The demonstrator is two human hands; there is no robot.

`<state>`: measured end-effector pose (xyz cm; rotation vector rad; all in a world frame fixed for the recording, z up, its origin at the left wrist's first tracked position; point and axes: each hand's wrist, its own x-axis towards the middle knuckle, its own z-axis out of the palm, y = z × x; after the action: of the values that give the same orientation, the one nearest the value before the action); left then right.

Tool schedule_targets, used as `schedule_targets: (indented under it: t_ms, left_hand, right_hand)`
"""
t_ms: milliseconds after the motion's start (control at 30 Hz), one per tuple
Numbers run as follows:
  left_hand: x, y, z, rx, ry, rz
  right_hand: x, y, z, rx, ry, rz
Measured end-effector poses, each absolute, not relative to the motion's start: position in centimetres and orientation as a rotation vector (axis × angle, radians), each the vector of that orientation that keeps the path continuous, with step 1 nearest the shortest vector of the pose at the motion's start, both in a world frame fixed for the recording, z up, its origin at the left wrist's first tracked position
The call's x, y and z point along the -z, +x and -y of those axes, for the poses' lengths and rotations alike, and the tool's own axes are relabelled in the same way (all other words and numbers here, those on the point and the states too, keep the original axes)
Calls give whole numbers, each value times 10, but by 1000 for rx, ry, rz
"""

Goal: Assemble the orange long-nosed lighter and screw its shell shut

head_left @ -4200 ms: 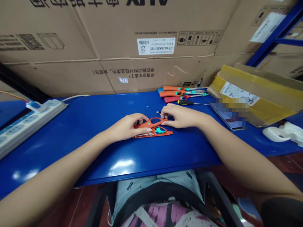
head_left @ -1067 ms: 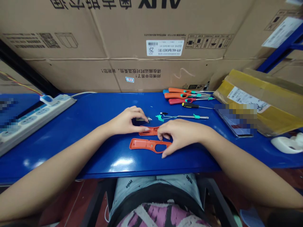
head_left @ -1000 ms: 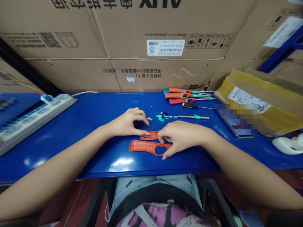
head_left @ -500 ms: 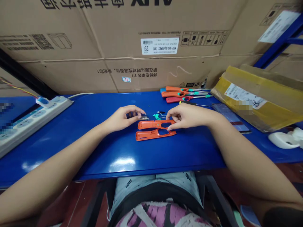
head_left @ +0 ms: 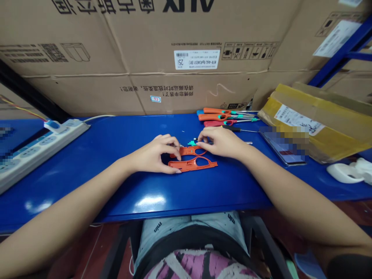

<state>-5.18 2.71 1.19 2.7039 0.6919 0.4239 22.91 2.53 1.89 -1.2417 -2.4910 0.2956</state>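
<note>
Two orange lighter casing halves lie one beyond the other on the blue table, inner sides up. My left hand [head_left: 161,154] is at their left ends, with thumb and index finger closed across the nearer casing half [head_left: 193,165]. Its fingers cover part of the farther casing half [head_left: 190,150]. Fingers bent together, my right hand [head_left: 222,141] is over the right end of the farther half, beside a small green trigger piece [head_left: 192,143]. Whatever its fingertips hold is hidden. A metal tip [head_left: 249,143] shows just beyond the right wrist.
Several assembled lighters [head_left: 216,116] and a screwdriver [head_left: 235,128] lie behind my right hand. A phone [head_left: 281,147], a taped carton [head_left: 316,120] and a white object [head_left: 345,171] are at the right. A power strip [head_left: 37,149] runs along the left; a large cardboard box [head_left: 145,85] stands behind.
My left hand has moved from the small parts onto the left ends of the casing halves. My right hand has left the casing's right end, shifting slightly left and away toward the small parts.
</note>
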Motion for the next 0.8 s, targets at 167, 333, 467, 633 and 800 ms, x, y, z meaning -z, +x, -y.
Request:
schedule_targets:
  t_ms: [167, 333, 467, 633, 800]
  left_hand:
    - [-6, -51, -28, -435, 2690, -630]
    - [-5, -48, -25, -482, 2652, -617]
    - [-5, -46, -22, -503, 2643, -618]
    - [-2, -46, -22, -502, 2688, -580]
    - [-3, -46, -23, -498, 2729, -566]
  right_hand:
    - [-3, 219, -27, -297, -1265, 2504]
    - [3, 218, -33, -428, -1275, 2368]
    - [5, 216, -35, -524, -1275, 2292]
    - [5, 216, -34, -446, -1268, 2312]
    - [7, 216, -34, -373, -1259, 2356]
